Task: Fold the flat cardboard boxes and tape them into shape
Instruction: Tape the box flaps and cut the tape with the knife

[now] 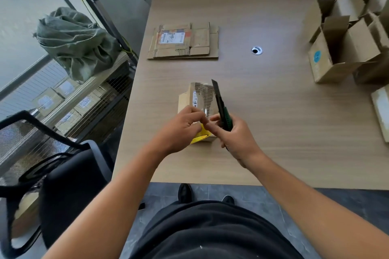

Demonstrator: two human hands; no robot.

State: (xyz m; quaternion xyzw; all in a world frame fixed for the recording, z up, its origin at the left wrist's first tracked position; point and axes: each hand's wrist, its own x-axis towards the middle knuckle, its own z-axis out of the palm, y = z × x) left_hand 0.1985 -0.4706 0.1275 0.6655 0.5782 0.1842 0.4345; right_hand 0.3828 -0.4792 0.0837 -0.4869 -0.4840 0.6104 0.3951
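Note:
A small folded cardboard box (pixel 197 99) with a torn printed label and a yellow sticker stands on the wooden table (pixel 273 122) near its front edge. My left hand (pixel 181 127) rests on the box's near top, its fingertips pinching what looks like clear tape. My right hand (pixel 235 136) grips a green utility knife (pixel 221 107) whose black blade end points up and away over the box. The two hands' fingertips meet above the box. A stack of flat cardboard boxes (pixel 183 41) lies farther back on the table.
Several open assembled boxes (pixel 345 44) crowd the table's right side. A round cable hole (pixel 257 50) sits mid-table. A black mesh chair (pixel 42 153) stands at the left, beside a wire rack of cartons with a green sack (pixel 77 42) on top.

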